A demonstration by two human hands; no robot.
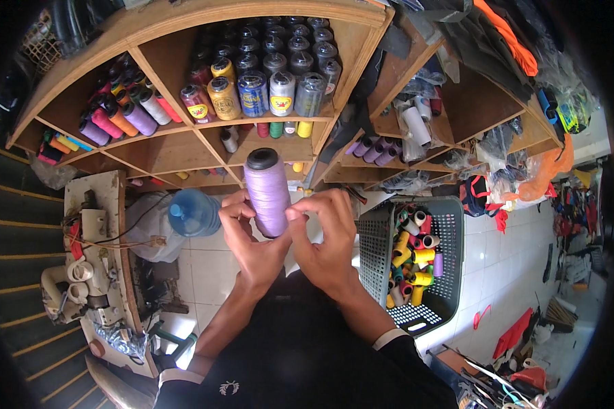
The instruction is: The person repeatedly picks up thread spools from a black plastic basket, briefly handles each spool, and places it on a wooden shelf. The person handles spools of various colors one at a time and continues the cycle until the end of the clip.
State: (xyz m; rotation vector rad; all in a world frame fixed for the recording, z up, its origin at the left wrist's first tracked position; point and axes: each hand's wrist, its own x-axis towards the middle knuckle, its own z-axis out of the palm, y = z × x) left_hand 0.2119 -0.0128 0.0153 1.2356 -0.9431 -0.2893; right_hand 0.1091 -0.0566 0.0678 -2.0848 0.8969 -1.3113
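A lilac cone of thread (266,194) with a black top stands upright in front of me, a little tilted. My left hand (252,238) is closed around its lower left side. With thumb and forefinger pinched together, my right hand (324,235) touches or nearly touches the cone's right side; whether it holds a loose thread end is too fine to make out. Behind the cone rises a wooden shelf (266,129), where wrapped spools in red, gold, blue, white and black fill one compartment. More lilac, pink and orange spools (123,116) lie in the compartment to the left.
At my right stands a dark green plastic basket (450,300) holding many mixed thread spools. A sewing machine (92,293) on a table is at the left, near a blue water jug (194,213). Red cloth (512,334) lies on the tiled floor at the right.
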